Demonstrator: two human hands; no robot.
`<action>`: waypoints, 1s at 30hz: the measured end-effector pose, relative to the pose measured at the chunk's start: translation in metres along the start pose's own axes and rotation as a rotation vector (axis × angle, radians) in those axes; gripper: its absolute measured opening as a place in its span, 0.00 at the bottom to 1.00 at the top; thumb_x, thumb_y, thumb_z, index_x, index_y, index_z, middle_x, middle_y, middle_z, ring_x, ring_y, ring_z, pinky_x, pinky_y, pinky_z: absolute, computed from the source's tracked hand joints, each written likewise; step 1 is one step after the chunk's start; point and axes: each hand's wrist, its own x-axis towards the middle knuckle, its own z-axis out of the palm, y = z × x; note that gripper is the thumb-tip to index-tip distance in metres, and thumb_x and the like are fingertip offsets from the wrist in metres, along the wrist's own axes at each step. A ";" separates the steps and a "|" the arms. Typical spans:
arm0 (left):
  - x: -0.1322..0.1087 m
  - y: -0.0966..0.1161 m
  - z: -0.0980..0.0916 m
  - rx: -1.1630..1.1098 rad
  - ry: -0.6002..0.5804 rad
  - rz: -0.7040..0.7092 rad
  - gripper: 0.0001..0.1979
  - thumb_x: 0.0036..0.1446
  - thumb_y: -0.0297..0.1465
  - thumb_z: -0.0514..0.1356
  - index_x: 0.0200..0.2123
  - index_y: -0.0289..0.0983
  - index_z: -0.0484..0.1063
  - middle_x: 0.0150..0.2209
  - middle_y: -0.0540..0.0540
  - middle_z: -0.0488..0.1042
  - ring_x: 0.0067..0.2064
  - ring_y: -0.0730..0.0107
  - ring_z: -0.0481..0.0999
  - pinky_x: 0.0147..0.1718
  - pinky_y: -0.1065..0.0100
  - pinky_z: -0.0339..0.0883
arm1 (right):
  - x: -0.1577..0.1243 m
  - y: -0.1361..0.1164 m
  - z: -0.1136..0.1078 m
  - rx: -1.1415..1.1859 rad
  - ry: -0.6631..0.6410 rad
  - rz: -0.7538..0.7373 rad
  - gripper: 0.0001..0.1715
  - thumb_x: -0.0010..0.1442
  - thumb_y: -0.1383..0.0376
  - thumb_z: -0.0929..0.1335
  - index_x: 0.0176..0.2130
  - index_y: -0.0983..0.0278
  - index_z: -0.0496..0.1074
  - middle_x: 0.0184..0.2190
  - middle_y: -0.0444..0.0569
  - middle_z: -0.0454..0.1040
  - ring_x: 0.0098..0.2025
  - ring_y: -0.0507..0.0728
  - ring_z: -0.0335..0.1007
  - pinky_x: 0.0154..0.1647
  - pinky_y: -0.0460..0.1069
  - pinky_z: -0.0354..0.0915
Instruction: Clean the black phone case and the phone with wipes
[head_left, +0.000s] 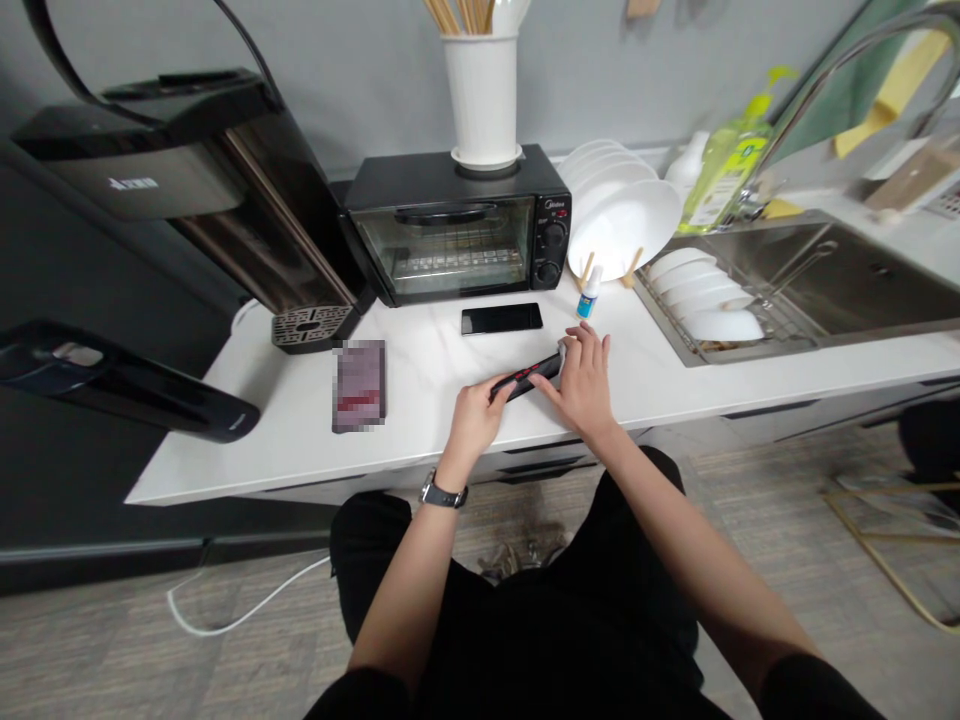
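Observation:
My left hand (478, 415), a watch on its wrist, is closed round the near end of a dark slim device with red markings (527, 377) that lies on the white counter (300, 440). My right hand (582, 375) rests on the device's far end with fingers curled over something pale that I cannot make out. A black phone (501, 319) lies flat just beyond the hands. A small white bottle with a blue label (589, 296) stands to the right of the phone.
A black toaster oven (457, 235) carries a white utensil holder (481, 95). A black coffee machine (225, 200) stands at left, a blurred card (359, 384) on the counter. White plates (626, 220), a green soap bottle (724, 165) and a sink (825, 280) with bowls are at right.

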 end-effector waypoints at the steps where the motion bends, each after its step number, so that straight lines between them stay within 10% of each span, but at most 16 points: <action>1: 0.000 -0.001 0.000 -0.004 0.003 0.004 0.16 0.70 0.36 0.58 0.52 0.39 0.82 0.51 0.44 0.85 0.51 0.56 0.85 0.53 0.61 0.76 | -0.002 -0.010 0.002 0.011 0.003 -0.007 0.47 0.69 0.33 0.56 0.59 0.71 0.65 0.63 0.71 0.67 0.74 0.76 0.51 0.73 0.77 0.46; 10: 0.003 -0.008 -0.005 0.118 -0.016 -0.027 0.03 0.54 0.22 0.62 0.30 0.32 0.76 0.29 0.45 0.79 0.31 0.66 0.74 0.31 0.69 0.67 | -0.018 -0.084 0.002 0.158 -0.214 -0.323 0.50 0.69 0.35 0.58 0.66 0.74 0.63 0.65 0.67 0.70 0.72 0.71 0.58 0.78 0.71 0.44; 16: 0.002 -0.007 -0.006 0.104 -0.034 -0.032 0.09 0.56 0.23 0.60 0.23 0.34 0.72 0.21 0.51 0.72 0.24 0.72 0.67 0.26 0.71 0.60 | -0.013 -0.052 -0.001 0.128 -0.220 -0.422 0.46 0.70 0.37 0.58 0.65 0.71 0.65 0.62 0.65 0.73 0.66 0.69 0.66 0.75 0.67 0.52; 22: 0.000 -0.001 -0.002 -0.011 -0.026 0.008 0.15 0.69 0.36 0.59 0.51 0.39 0.82 0.49 0.45 0.85 0.46 0.60 0.84 0.50 0.65 0.75 | -0.002 -0.004 -0.010 -0.006 -0.137 -0.295 0.45 0.69 0.36 0.58 0.60 0.72 0.68 0.57 0.66 0.74 0.61 0.71 0.67 0.71 0.68 0.56; 30: 0.001 0.002 0.001 0.011 -0.024 -0.009 0.16 0.70 0.38 0.59 0.53 0.41 0.82 0.52 0.46 0.84 0.50 0.57 0.85 0.53 0.62 0.76 | 0.003 0.015 -0.011 -0.001 -0.053 -0.119 0.46 0.69 0.34 0.55 0.59 0.70 0.66 0.59 0.67 0.72 0.70 0.74 0.59 0.73 0.73 0.51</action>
